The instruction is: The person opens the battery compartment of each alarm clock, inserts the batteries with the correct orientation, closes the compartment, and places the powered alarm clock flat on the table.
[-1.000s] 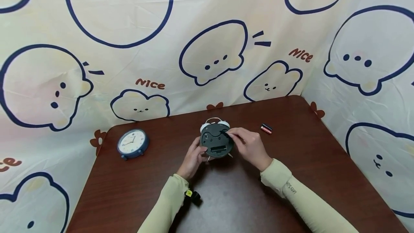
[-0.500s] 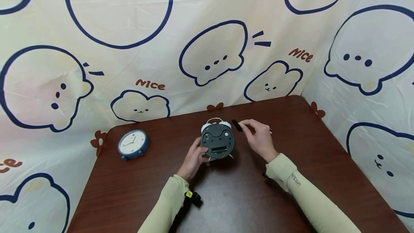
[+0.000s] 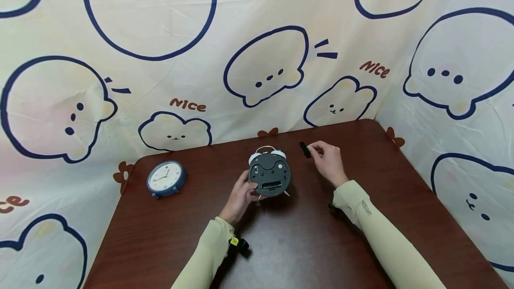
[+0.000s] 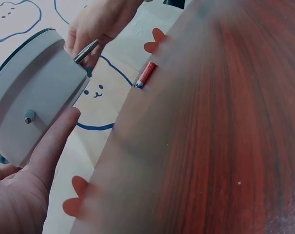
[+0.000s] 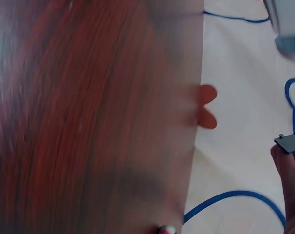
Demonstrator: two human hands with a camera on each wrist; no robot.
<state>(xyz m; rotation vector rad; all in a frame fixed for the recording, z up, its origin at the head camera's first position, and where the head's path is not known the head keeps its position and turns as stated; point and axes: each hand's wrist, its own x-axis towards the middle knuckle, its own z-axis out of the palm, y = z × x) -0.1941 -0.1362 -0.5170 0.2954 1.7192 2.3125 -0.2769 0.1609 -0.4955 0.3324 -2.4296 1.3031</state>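
Observation:
My left hand (image 3: 240,195) grips a twin-bell alarm clock (image 3: 269,171) by its lower left side. Its dark back faces the head camera, with an uncovered battery compartment (image 3: 271,186) low on it. White bells and a handle top the clock; two short legs stick out below. From the left wrist, the pale side of its case (image 4: 35,92) shows above the fingers. Off to the clock's right, my right hand (image 3: 330,162) pinches a small black battery cover (image 3: 305,150) between thumb and fingertips. In the right wrist view that cover (image 5: 289,142) is partly cut off by the frame edge.
A blue round clock (image 3: 164,177) lies face up at the table's left. A red battery (image 4: 146,74) lies on the brown table (image 3: 281,244), seen from the left wrist; the right hand hides that spot from the head. A printed cloth (image 3: 257,57) hangs behind.
My right hand has drawn the battery cover away from the clock's back, moving right and towards the far edge. The batteries are now hidden behind it. My left hand and the clock stay put.

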